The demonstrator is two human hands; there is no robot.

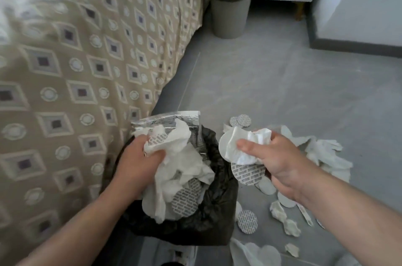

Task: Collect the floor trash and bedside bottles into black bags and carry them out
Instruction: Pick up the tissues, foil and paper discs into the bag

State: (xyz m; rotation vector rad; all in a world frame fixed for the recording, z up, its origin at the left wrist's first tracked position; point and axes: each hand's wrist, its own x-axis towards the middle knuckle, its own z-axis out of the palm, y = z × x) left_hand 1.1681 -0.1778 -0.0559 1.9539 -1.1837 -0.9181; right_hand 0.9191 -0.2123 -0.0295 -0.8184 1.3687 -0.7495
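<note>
Left grip (137,157) clutching crumpled tissues (174,141) over black bag (208,218) rim, right grip (278,163) pinching paper wad (241,148), floor (282,83) beyond

Grey floor (282,83) lay littered — crumpled tissues (291,227) and round seals (247,221) scattered at the right. A lined bin (230,17) stood farther back.

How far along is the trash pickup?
Partway. Done: tissues and seal discs lie in the black bag. In hand: left hand grips a tissue wad over the bag; right hand holds tissue and discs. Left: scattered litter on the floor; bag not carried out.
</note>
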